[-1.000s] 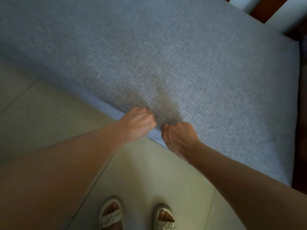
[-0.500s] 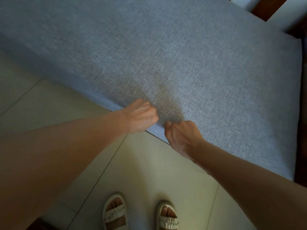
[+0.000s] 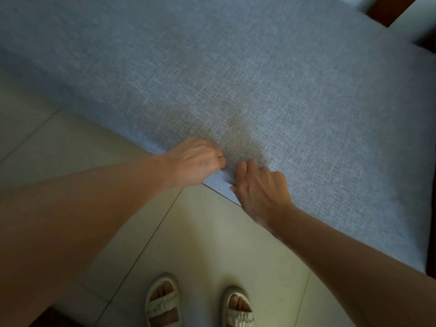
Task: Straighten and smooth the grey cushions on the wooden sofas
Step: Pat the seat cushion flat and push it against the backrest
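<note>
The grey cushion [image 3: 259,79] is spread across the upper frame, its left end cut off. Its near edge at centre is pinched by the curled left hand [image 3: 195,160]. The right hand [image 3: 262,187] is laid on that edge just beside, fingers bent; whether fabric is gripped cannot be told, the fingertips being hidden.

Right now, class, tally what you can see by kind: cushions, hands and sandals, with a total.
Grey cushion: 1
Hands: 2, the left hand and the right hand, both at the cushion's front edge
White sandals: 2, left and right
Total: 5
</note>
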Available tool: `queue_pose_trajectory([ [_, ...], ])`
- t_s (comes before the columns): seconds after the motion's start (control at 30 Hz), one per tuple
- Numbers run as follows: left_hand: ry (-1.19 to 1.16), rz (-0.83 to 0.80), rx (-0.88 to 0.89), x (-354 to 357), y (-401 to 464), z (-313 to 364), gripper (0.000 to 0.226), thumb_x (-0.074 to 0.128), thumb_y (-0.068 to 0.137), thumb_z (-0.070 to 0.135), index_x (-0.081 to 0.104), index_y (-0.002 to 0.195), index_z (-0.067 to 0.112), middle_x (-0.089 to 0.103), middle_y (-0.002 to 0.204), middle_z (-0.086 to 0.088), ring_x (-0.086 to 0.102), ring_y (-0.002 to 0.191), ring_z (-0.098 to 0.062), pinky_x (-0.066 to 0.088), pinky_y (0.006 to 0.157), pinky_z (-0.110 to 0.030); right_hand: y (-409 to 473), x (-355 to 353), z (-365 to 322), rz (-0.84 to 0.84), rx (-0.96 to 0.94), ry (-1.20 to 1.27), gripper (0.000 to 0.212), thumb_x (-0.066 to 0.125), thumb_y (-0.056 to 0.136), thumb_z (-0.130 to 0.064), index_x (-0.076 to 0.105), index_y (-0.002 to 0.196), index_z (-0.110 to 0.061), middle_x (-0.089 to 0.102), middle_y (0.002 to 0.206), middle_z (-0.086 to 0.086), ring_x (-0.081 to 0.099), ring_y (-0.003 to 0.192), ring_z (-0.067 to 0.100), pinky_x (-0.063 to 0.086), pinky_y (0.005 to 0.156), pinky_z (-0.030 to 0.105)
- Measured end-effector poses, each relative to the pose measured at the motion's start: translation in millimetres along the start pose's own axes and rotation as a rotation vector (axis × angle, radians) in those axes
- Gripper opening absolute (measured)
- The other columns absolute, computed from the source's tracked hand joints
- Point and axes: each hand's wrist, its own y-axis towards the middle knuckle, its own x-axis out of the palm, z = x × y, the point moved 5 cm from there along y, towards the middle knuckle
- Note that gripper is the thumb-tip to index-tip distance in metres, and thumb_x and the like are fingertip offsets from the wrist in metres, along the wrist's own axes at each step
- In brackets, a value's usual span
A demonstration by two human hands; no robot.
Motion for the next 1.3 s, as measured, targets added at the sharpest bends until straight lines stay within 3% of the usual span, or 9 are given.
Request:
queue_pose_trajectory([
  [0.07, -0.031, 0.0, 0.015, -0.7, 0.4, -0.7, 0.031, 0.073, 0.042, -0.017, 0.065, 0.062, 0.005, 0.056, 0.056, -0.004, 0.055, 0.044, -0.023, 0.026, 0.044, -0.02, 6.4, -2.9, -3.5, -0.022, 0.022, -0.129, 0.037, 0.078, 0.065, -0.049, 0.06, 0.071, -0.016, 0.057, 0.062, 0.001, 0.054, 0.043, 0.015, -0.003, 0.047, 0.02],
  [0.17, 0.004, -0.069, -0.047, 8.1, 2.1, -2.7, 0.029, 0.063, 0.069, -0.008, 0.069, 0.09, 0.011, 0.065, 0.081, -0.002, 0.065, 0.072, -0.023, 0.031, 0.053, -0.026, 18.1, -1.9, -13.9, -0.075, -0.147, -0.129, 0.02, 0.042, 0.1, -0.021, 0.057, 0.109, -0.011, 0.065, 0.103, 0.006, 0.065, 0.09, 0.022, 0.013, 0.045, 0.024],
  [0.23, 0.034, -0.194, -0.107, 13.5, 7.2, -3.4, 0.031, 0.048, 0.085, -0.001, 0.061, 0.108, 0.015, 0.063, 0.104, -0.001, 0.061, 0.096, -0.024, 0.033, 0.063, -0.029, 21.9, -3.1, -15.8, -0.082, -0.177, -0.05, 0.029, 0.03, 0.101, -0.011, 0.054, 0.117, -0.013, 0.063, 0.112, 0.004, 0.062, 0.1, 0.024, 0.022, 0.049, 0.024],
  [0.37, 0.064, -0.254, -0.091, 6.4, 12.0, 0.5, 0.026, 0.045, 0.088, 0.004, 0.061, 0.106, 0.013, 0.064, 0.105, -0.006, 0.061, 0.097, -0.028, 0.041, 0.07, -0.032, 18.1, -10.5, -13.1, -0.115, -0.235, -0.04, 0.031, 0.033, 0.097, -0.01, 0.054, 0.12, -0.013, 0.063, 0.113, 0.006, 0.061, 0.103, 0.03, 0.033, 0.066, 0.03],
  [0.67, 0.017, -0.308, -0.062, 1.0, -26.2, 24.1, 0.031, 0.04, 0.092, 0.008, 0.06, 0.116, 0.015, 0.063, 0.111, -0.002, 0.06, 0.1, -0.024, 0.026, 0.068, -0.028, -11.1, -14.0, -43.7, -0.105, -0.333, 0.028, 0.031, 0.034, 0.095, -0.009, 0.05, 0.121, -0.013, 0.064, 0.109, 0.007, 0.062, 0.098, 0.032, 0.031, 0.063, 0.031],
  [0.93, -0.104, -0.39, -0.083, 5.4, -77.9, 55.1, 0.032, 0.039, 0.093, 0.01, 0.058, 0.118, 0.018, 0.06, 0.115, -0.001, 0.057, 0.107, -0.025, 0.036, 0.075, -0.031, -48.7, -13.5, -85.4, -0.198, -0.388, 0.067, 0.03, 0.032, 0.096, -0.01, 0.051, 0.12, -0.01, 0.064, 0.109, 0.01, 0.062, 0.097, 0.033, 0.032, 0.061, 0.031],
  [1.1, -0.137, -0.381, -0.089, 12.0, -85.9, 56.7, 0.033, 0.04, 0.093, 0.01, 0.058, 0.119, 0.018, 0.06, 0.117, -0.001, 0.058, 0.106, -0.024, 0.037, 0.075, -0.031, -51.4, -21.8, -94.3, -0.183, -0.355, 0.036, 0.012, 0.073, 0.074, -0.014, 0.068, 0.084, -0.009, 0.067, 0.067, 0.003, 0.065, 0.056, 0.022, 0.006, 0.046, 0.018],
  [1.2, -0.123, -0.408, -0.121, 7.8, -88.1, 51.1, 0.029, 0.042, 0.094, 0.012, 0.053, 0.121, 0.017, 0.058, 0.117, -0.002, 0.058, 0.104, -0.025, 0.04, 0.074, -0.033, -53.2, -17.1, -92.7, -0.284, -0.302, 0.065, 0.027, 0.035, 0.1, -0.013, 0.051, 0.122, -0.011, 0.063, 0.113, 0.006, 0.063, 0.1, 0.025, 0.031, 0.062, 0.027],
  [1.3, -0.153, -0.455, -0.218, -7.3, -95.5, 39.7, 0.03, 0.045, 0.095, 0.016, 0.044, 0.125, 0.017, 0.05, 0.121, -0.003, 0.055, 0.108, -0.025, 0.039, 0.076, -0.033, -50.5, -38.7, -90.2, -0.239, -0.256, 0.086, 0.034, 0.037, 0.101, -0.019, 0.037, 0.133, -0.009, 0.048, 0.124, 0.01, 0.055, 0.106, 0.024, 0.035, 0.068, 0.032],
])
